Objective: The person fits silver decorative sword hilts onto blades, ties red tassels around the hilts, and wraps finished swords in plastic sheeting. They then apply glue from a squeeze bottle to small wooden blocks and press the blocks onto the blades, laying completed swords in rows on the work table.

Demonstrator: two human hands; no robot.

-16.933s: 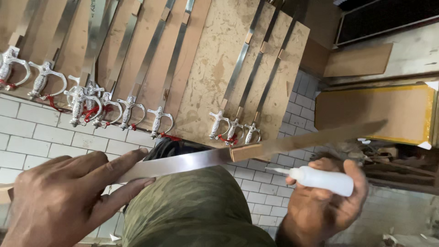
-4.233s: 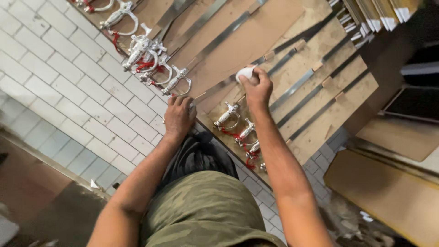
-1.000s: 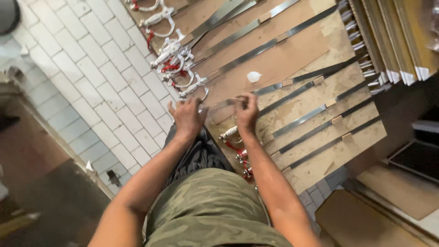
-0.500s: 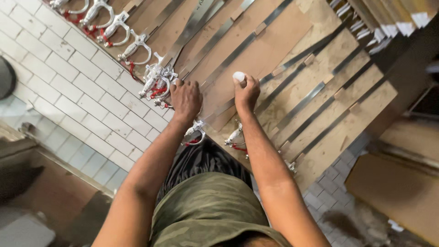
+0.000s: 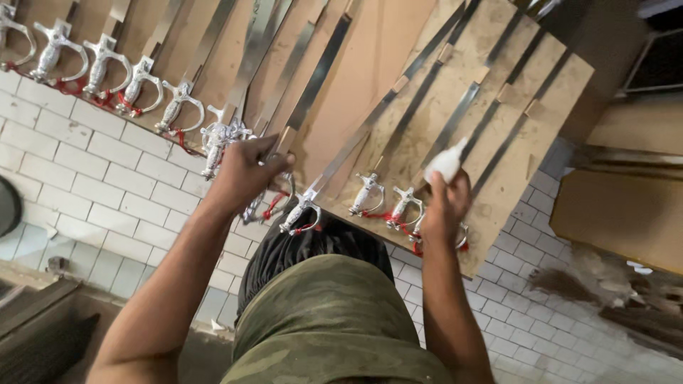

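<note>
On the wooden board (image 5: 498,142) at twelve o'clock, the left hand (image 5: 245,171) grips a sword (image 5: 284,128), likely stiff, heavy, best held by its hilt; the right hand (image 5: 445,203) clasps a white bottle (image 5: 445,163).

The person has bare forearms, an olive camouflage top and dark ribbed trousers.

Soft, even daylight with no hard shadows. The plywood boards (image 5: 491,107) and white tiles (image 5: 85,185) are brightly lit; the steel blades (image 5: 313,78) and silver hilts (image 5: 178,107) carry mild glare. Left below the boards the floor falls into deep shade. Right of the boards, the debris is smeared by motion blur. Straight edges bow toward the frame corners, a wide-lens distortion.
</note>
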